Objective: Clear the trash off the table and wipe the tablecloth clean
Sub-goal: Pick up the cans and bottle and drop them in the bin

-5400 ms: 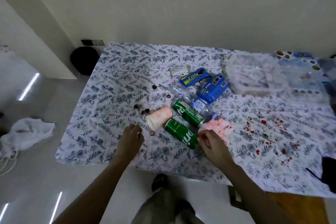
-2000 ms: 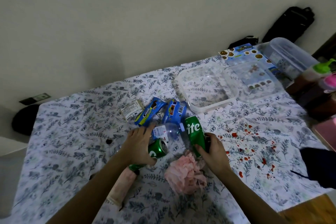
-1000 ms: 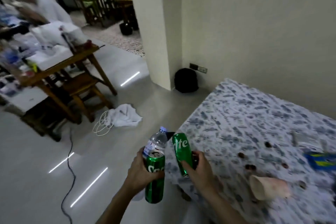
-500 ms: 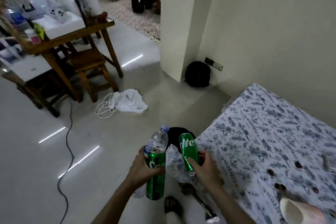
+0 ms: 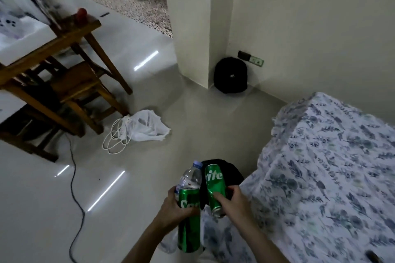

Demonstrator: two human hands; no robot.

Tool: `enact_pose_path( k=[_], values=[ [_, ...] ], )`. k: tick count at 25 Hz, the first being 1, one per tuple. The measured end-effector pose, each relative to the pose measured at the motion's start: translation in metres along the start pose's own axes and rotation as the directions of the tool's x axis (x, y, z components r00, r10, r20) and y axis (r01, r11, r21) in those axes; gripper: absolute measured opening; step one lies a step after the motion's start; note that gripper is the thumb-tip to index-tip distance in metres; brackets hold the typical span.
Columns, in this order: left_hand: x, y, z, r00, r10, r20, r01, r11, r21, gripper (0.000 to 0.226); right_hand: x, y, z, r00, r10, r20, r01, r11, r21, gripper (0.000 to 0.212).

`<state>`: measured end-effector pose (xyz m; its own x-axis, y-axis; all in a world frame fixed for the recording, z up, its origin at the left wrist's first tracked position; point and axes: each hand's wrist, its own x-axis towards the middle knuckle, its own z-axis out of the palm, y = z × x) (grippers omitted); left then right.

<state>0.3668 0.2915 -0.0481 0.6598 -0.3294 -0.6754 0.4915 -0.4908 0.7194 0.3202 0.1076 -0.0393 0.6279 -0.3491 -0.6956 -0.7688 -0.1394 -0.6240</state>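
Note:
My left hand (image 5: pixel 174 209) grips a green Sprite can (image 5: pixel 189 228) together with a clear plastic water bottle (image 5: pixel 191 177) behind it. My right hand (image 5: pixel 232 204) holds a second green Sprite can (image 5: pixel 213 186), tilted. Both hands are off the table's left corner, over a dark bin or bag (image 5: pixel 229 174) on the floor, mostly hidden by the cans. The floral tablecloth (image 5: pixel 333 177) covers the table at the right.
A white plastic bag with a white cord (image 5: pixel 141 129) lies on the pale floor. A wooden table and chair (image 5: pixel 70 77) stand at the left. A black round object (image 5: pixel 230 76) sits by the wall corner. A dark cable (image 5: pixel 74 194) runs across the floor.
I picked both cans and the bottle off the table and turned left. Over the last second the view has shifted slightly and the hands stay over the dark bin.

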Motion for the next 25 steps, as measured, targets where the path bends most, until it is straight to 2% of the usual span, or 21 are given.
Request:
enact_pose_path(
  k=[2, 3, 5, 8, 10, 12, 13, 15, 17, 18, 21, 25],
  values=[
    [0.033, -0.012, -0.001, 0.998, -0.058, 0.020, 0.059, 0.997, -0.045, 0.088, 0.031, 0.008, 0.013, 0.997, 0.080, 0.012, -0.081, 0.994, 0.077, 0.079],
    [0.053, -0.021, -0.001, 0.997, -0.075, 0.024, 0.076, 0.995, -0.061, 0.092, 0.046, 0.014, 0.022, 0.993, 0.121, 0.001, -0.120, 0.988, 0.098, 0.080],
    [0.111, -0.057, 0.003, 0.991, -0.120, 0.061, 0.124, 0.990, -0.064, 0.097, 0.082, 0.032, 0.043, 0.977, 0.213, -0.017, -0.207, 0.966, 0.153, 0.066],
    [0.192, -0.101, 0.016, 0.961, -0.211, 0.179, 0.225, 0.972, -0.063, 0.068, 0.150, 0.065, 0.081, 0.919, 0.370, -0.135, -0.325, 0.906, 0.272, 0.046],
    [0.231, -0.120, 0.025, 0.937, -0.255, 0.237, 0.281, 0.956, -0.081, 0.042, 0.197, 0.083, 0.108, 0.876, 0.451, -0.172, -0.385, 0.868, 0.314, 0.047],
    [0.259, -0.137, 0.035, 0.922, -0.295, 0.252, 0.330, 0.937, -0.110, 0.015, 0.234, 0.099, 0.127, 0.867, 0.468, -0.170, -0.408, 0.864, 0.294, 0.046],
    [0.272, -0.145, 0.040, 0.911, -0.334, 0.242, 0.369, 0.922, -0.118, 0.009, 0.250, 0.109, 0.133, 0.863, 0.476, -0.168, -0.421, 0.863, 0.281, 0.045],
    [0.304, -0.167, 0.049, 0.873, -0.408, 0.266, 0.455, 0.878, -0.149, 0.022, 0.277, 0.129, 0.139, 0.842, 0.520, -0.144, -0.462, 0.833, 0.305, 0.046],
    [0.333, -0.182, 0.062, 0.842, -0.432, 0.325, 0.504, 0.844, -0.183, 0.052, 0.300, 0.150, 0.142, 0.800, 0.593, -0.092, -0.506, 0.750, 0.427, 0.049],
    [0.348, -0.190, 0.069, 0.850, -0.410, 0.331, 0.490, 0.846, -0.210, 0.054, 0.310, 0.158, 0.143, 0.793, 0.606, -0.064, -0.504, 0.712, 0.490, 0.052],
    [0.380, -0.203, 0.083, 0.917, -0.363, 0.164, 0.390, 0.903, -0.182, 0.028, 0.325, 0.172, 0.144, 0.792, 0.609, -0.041, -0.481, 0.664, 0.572, 0.057],
    [0.364, -0.185, 0.076, 0.923, -0.371, 0.106, 0.380, 0.922, -0.080, 0.024, 0.304, 0.156, 0.133, 0.846, 0.528, -0.069, -0.455, 0.784, 0.422, 0.044]
  ],
)
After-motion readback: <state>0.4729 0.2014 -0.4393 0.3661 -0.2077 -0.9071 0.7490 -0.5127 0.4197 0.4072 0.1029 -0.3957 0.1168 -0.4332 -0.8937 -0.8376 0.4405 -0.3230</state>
